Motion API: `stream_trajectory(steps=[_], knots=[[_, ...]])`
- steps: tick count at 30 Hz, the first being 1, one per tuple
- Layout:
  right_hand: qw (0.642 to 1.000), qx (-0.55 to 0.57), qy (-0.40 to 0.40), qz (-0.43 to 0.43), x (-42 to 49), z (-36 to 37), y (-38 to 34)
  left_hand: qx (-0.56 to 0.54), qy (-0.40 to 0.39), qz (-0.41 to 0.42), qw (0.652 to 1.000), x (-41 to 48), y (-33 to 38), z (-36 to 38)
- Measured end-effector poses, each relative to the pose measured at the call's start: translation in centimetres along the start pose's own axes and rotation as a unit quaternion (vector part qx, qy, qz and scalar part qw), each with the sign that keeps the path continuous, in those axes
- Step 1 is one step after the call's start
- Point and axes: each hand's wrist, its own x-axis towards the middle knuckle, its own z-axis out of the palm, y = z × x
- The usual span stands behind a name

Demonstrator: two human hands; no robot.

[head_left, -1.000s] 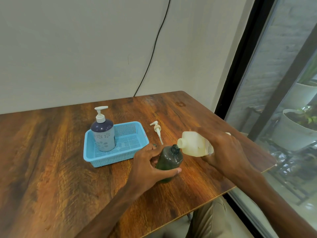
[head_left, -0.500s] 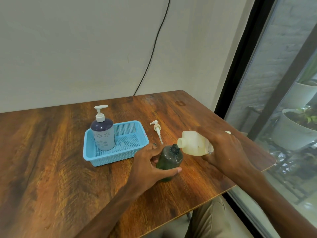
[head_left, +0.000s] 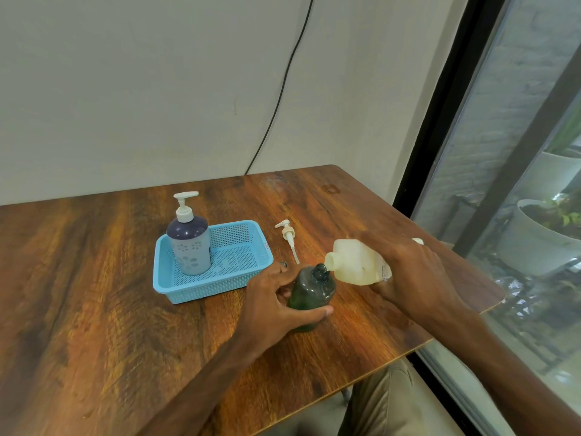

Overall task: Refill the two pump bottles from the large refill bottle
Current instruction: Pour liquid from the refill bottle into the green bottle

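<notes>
My left hand (head_left: 276, 302) grips a dark green bottle (head_left: 311, 291) that stands on the wooden table with its neck uncovered. My right hand (head_left: 412, 275) holds the cream refill bottle (head_left: 355, 262) tipped on its side, its mouth right at the green bottle's neck. The green bottle's white pump head (head_left: 288, 236) lies loose on the table just behind. A purple-grey pump bottle (head_left: 188, 243) with its white pump on stands upright in the left part of a blue basket (head_left: 248, 275).
The table's right edge (head_left: 465, 322) runs close behind my right hand, with a glass wall and white plant pots (head_left: 540, 240) beyond it. A black cable (head_left: 283, 89) hangs down the wall behind the table. A small dark cap (head_left: 283, 264) lies near the basket's corner.
Hardly anything has moved. The refill bottle stays tipped at the green bottle's neck and both hands keep their hold.
</notes>
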Motion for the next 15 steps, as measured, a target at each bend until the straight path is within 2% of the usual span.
stream_trajectory(steps=[15], knots=[[1.0,-0.015,0.001,-0.012,0.06,-0.18,-0.08,-0.003,-0.009,-0.009,1.0,0.05,-0.44,0.34]])
